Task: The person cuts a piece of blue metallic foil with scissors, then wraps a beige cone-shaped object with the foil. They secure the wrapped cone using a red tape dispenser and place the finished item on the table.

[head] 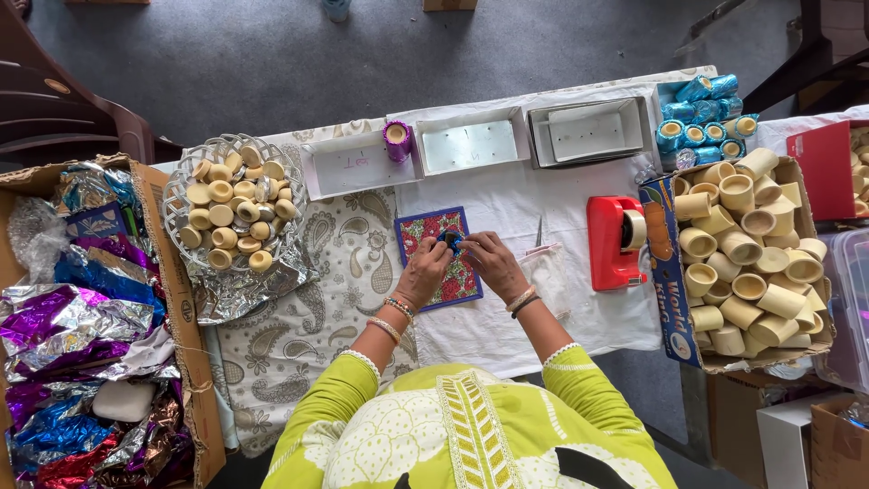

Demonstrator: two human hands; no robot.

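Two hands meet over a patterned mat.
Left hand [425, 267] and right hand [491, 258] both pinch a small blue-wrapped piece [450, 239], steadying it above the mat [425, 226] on the table [561, 308].

My sleeves [579, 389] are lime green with white trim. Under my hands lies a red floral mat [425, 228] edged in blue, with a small blue piece [450, 239] on it. The tape dispenser [608, 243] at right is bright red. Far right, tubes [697, 113] are wrapped in turquoise foil; at left, foil sheets [63, 317] shine purple, blue and silver.
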